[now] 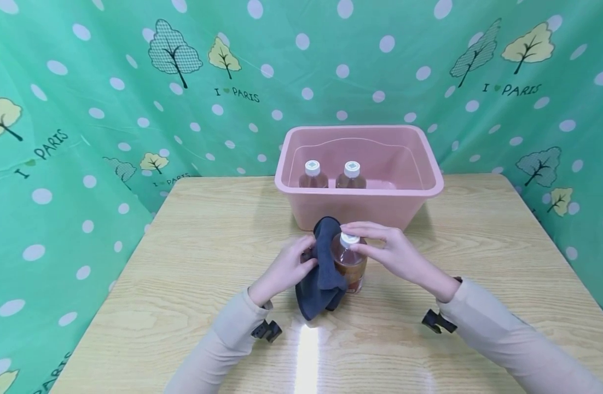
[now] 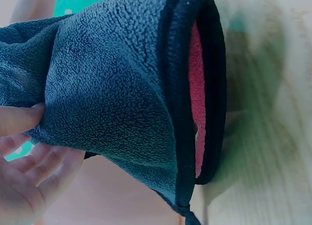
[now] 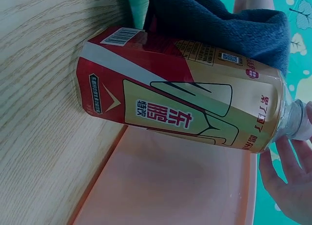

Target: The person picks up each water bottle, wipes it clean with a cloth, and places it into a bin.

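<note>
A drink bottle (image 3: pixel 180 95) with a red and gold label and a white cap (image 1: pixel 349 239) stands upright on the table. My right hand (image 1: pixel 397 249) pinches its cap from the right. A dark blue-grey towel (image 2: pixel 112 78) with black edging is bunched against the bottle's left side. In the left wrist view its fold opens on a red inner surface (image 2: pixel 196 103). My left hand (image 1: pixel 289 268) holds the towel between thumb and fingers, though the cloth hides some fingertips.
Just behind the hands stands a pink plastic bin (image 1: pixel 351 210). Two capped bottles, one on the left (image 1: pixel 313 175) and one nearer the middle (image 1: pixel 351 176), are inside it. A green patterned curtain (image 1: pixel 341 71) hangs behind the wooden table (image 1: pixel 208 246).
</note>
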Tool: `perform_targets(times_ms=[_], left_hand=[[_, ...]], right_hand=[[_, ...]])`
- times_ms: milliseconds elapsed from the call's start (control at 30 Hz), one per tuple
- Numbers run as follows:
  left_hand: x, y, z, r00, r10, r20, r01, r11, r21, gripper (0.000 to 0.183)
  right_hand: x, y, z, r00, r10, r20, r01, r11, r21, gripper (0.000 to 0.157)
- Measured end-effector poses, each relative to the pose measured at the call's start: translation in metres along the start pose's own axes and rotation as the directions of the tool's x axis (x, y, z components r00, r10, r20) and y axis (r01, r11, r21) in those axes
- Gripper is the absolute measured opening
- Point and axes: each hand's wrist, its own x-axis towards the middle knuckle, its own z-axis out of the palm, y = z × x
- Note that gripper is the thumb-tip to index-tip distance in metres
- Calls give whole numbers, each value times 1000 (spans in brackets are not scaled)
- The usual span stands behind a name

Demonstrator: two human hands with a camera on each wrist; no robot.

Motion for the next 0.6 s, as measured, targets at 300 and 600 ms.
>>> perform_targets(times_ms=[300,600], left_hand=[[-3,-11,10,1000,3,21,-3,1000,7,21],[-4,-20,16,999,-21,34,19,998,66,17]], right_hand=[[0,1,1,1000,-11,2,11,1000,-7,34],[0,1,1,1000,2,3,-2,1000,-11,34]])
